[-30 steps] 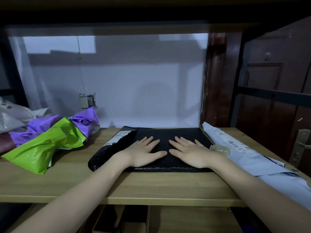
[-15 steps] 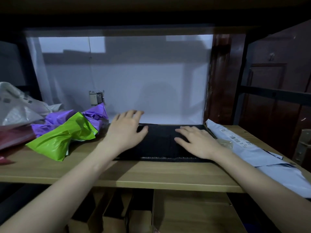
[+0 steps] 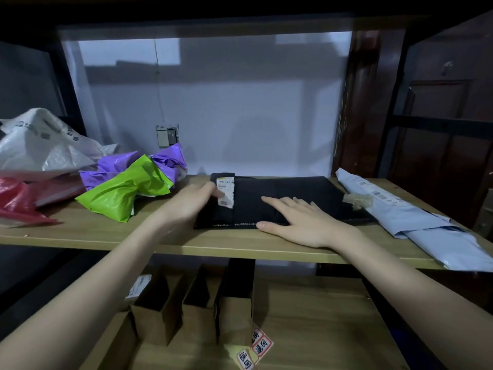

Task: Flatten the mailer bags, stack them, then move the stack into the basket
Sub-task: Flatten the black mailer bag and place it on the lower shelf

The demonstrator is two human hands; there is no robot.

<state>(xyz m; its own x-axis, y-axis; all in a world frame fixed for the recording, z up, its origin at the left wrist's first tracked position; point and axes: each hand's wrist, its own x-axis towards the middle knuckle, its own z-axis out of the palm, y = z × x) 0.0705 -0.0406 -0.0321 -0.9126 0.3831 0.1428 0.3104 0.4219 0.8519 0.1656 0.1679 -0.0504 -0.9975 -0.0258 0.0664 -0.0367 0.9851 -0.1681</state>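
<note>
- A flat black plastic mailer bag (image 3: 280, 198) lies on the pale wooden shelf board (image 3: 133, 233), near its middle, long side toward the front edge
- The left end of the bag is folded over onto its top, and a torn white shipping label (image 3: 226, 192) shows on that flap
- The left hand (image 3: 190, 200) sits at that folded end, fingers curled at the edge of the flap beside the label; the hand is blurred, so I cannot tell how firmly it grips
- The right hand (image 3: 298, 220) lies palm down on the bag with fingers spread and straight, thumb along the bag's near edge
- To the left sits a heap of crumpled bags: a lime-green plastic mailer (image 3: 125, 193) in front, a purple plastic one (image 3: 165, 162) behind it, a white printed one (image 3: 40, 145) further left, and a red plastic one (image 3: 16, 204) at the edge of view
- On the right end of the shelf lies a long pale blue mailer bag (image 3: 416, 222), just beside the black one
- Below the shelf stand open brown cardboard boxes (image 3: 192, 313), one with red-and-yellow stickers (image 3: 253, 348)
</note>
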